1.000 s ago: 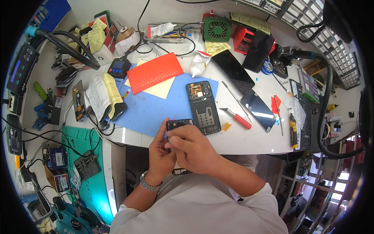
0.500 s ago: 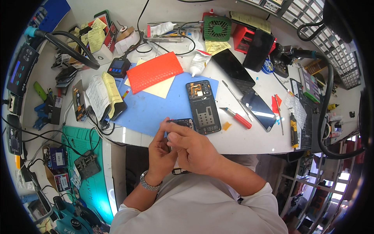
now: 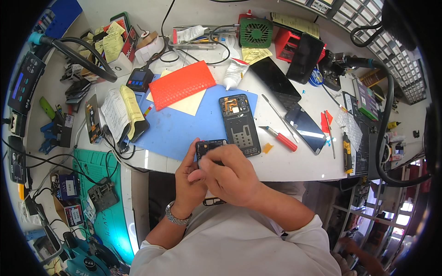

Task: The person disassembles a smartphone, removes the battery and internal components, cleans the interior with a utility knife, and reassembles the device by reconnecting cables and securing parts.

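My left hand point(image 3: 188, 177) wraps around the side of a dark opened phone point(image 3: 212, 145), holding it over the table's front edge. Its top end shows beyond my fingers and its lower end shows below my hands. My right hand point(image 3: 234, 178) is bent over the middle of that phone with its fingers curled together. Whatever may be between those fingertips is hidden. Just beyond, a second opened phone housing point(image 3: 240, 126), with orange flex cable near its top, lies on the edge of the blue mat point(image 3: 170, 131).
Right of the housing lie a red-handled craft knife point(image 3: 281, 139), a thin metal pry tool point(image 3: 278, 114) and dark phone screens point(image 3: 306, 129). A red bubble envelope point(image 3: 183, 85) and a white glue tube point(image 3: 236, 73) lie behind. Phones and papers point(image 3: 122, 112) stand at left.
My right hand's fingers have shifted slightly down and back, uncovering more of the held phone's top end. A blurred brownish shape has appeared at the lower right.
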A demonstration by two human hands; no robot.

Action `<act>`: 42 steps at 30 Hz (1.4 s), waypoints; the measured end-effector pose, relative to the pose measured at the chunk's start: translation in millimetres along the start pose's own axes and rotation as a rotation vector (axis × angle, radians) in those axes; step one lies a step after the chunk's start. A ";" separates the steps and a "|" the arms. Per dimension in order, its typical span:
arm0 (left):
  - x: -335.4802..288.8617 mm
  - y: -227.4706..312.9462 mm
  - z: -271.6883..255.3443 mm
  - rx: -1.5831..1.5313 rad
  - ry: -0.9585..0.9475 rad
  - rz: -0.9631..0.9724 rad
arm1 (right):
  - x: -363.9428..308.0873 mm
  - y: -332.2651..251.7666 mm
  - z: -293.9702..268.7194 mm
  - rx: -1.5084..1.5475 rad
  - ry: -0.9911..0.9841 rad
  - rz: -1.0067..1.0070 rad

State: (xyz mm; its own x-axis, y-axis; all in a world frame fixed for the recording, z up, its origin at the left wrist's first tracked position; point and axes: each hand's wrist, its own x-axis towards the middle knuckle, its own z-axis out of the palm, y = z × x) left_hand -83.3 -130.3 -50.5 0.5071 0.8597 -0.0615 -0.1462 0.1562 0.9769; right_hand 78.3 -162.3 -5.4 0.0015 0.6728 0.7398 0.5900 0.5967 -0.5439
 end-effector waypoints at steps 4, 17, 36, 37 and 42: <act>2.6 -9.3 -2.2 0.044 -0.001 0.069 | -4.3 1.9 9.0 0.168 -0.012 0.077; 2.0 -4.2 4.9 -0.078 0.041 0.009 | -9.1 9.9 -0.9 0.299 -0.146 0.466; 2.7 -1.5 7.2 -0.185 0.017 -0.062 | -2.4 82.4 -12.4 0.131 0.206 0.419; 2.7 -1.0 7.7 -0.195 0.020 -0.064 | -1.6 79.6 -12.7 0.152 0.230 0.427; 4.1 -0.4 7.8 -0.186 -0.011 -0.050 | -0.7 77.7 -12.8 0.180 0.253 0.453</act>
State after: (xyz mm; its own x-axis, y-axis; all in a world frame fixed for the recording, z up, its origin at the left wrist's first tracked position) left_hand -74.5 -130.6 -49.5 0.5264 0.8436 -0.1060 -0.2749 0.2869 0.9177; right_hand 134.5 -122.1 -43.1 0.4304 0.7671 0.4758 0.3380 0.3517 -0.8729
